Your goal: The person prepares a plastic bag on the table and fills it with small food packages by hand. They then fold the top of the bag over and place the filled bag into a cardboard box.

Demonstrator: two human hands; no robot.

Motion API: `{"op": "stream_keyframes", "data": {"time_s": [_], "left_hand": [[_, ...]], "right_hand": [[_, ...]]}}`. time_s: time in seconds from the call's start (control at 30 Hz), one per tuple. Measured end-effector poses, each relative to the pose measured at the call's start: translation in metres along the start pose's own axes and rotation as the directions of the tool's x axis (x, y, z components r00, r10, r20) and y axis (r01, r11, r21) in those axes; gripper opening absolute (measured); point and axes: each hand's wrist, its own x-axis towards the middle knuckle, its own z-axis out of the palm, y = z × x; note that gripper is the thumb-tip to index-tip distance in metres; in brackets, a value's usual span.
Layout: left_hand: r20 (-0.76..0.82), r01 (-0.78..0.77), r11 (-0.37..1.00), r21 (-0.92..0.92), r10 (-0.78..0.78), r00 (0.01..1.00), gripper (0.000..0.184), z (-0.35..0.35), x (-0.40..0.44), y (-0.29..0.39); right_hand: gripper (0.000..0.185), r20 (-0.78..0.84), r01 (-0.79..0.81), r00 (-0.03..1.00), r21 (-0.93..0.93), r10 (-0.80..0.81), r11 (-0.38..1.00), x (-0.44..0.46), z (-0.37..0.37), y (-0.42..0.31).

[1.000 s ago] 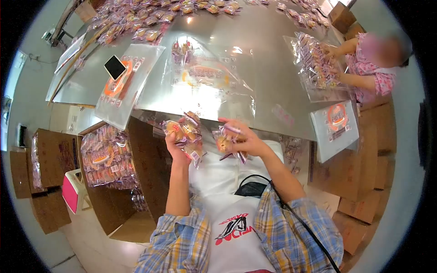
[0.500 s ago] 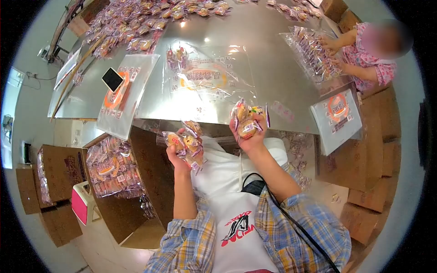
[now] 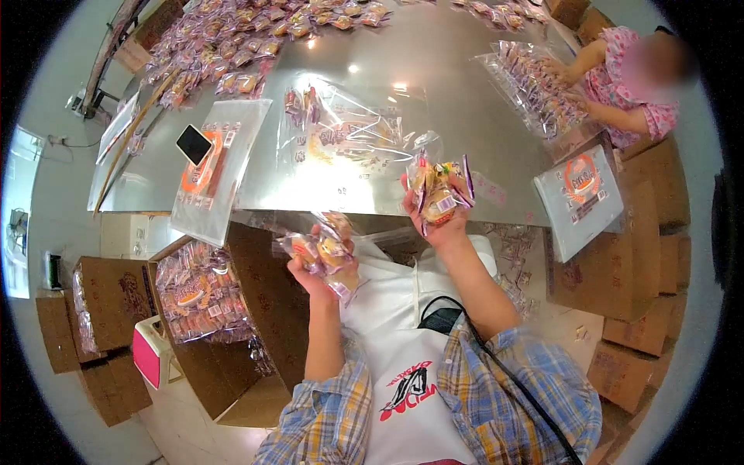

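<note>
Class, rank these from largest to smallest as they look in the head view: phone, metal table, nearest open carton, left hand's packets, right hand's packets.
1. Metal table
2. Nearest open carton
3. Packets in the left hand, packets in the right hand: too alike to rank
4. Phone

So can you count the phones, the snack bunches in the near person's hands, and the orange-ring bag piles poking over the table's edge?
Snack bunches: 2
Bag piles: 2
Phone: 1
Total: 5
</note>
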Motion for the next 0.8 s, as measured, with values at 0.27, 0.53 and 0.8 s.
{"op": "stream_keyframes", "data": {"time_s": [0.27, 0.53, 0.8], "left_hand": [[-0.258, 0.246, 0.859, 0.449, -0.139, 0.956, 0.071, 0.075, 0.009, -0.032], [-0.078, 0.114, 0.384, 0.916, -0.108, 0.991, 0.033, 0.090, 0.028, -0.015], [-0.042, -0.020, 0.531, 0.847, 0.105, 0.994, 0.034, 0.097, 0.069, -0.041]], "right_hand": [[0.055, 0.097, -0.102, 0.991, 0.084, 0.093, 0.991, -0.010, 0.014, -0.005], [0.064, 0.262, -0.174, 0.959, 0.230, 0.112, 0.957, -0.018, 0.033, -0.016], [0.062, 0.291, -0.221, 0.947, 0.281, 0.137, 0.934, -0.022, 0.028, -0.010]]}}
